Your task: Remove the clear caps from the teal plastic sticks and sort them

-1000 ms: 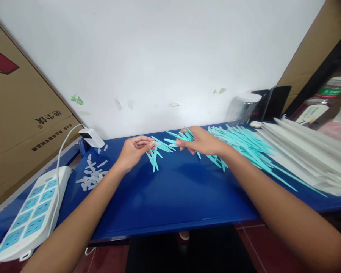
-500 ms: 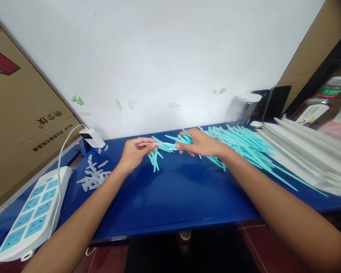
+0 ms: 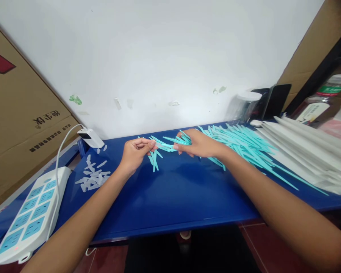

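Note:
My left hand (image 3: 138, 153) is closed in a pinch on a small translucent piece, like a cap (image 3: 157, 143), at the tip of a slim turquoise stick (image 3: 169, 147). The other end of that stick is between the thumb and fingers of my right hand (image 3: 197, 143). Several more turquoise sticks (image 3: 184, 138) fan out inside my right hand. Below and behind my left fingers, a small group of turquoise sticks (image 3: 155, 161) lies on the blue tabletop (image 3: 170, 197). A large heap of the same sticks (image 3: 244, 146) spreads out beyond my right wrist.
Loose translucent caps (image 3: 93, 178) lie scattered at the left, near a white power strip (image 3: 31, 216) and a white plugged device (image 3: 91, 138). White sleeves or bags (image 3: 301, 159) are stacked at the right. A lidded clear jar (image 3: 246, 106) stands by the wall.
Both hands stay nearly in place, with the stick still between them. The view has shifted slightly; otherwise little differs.

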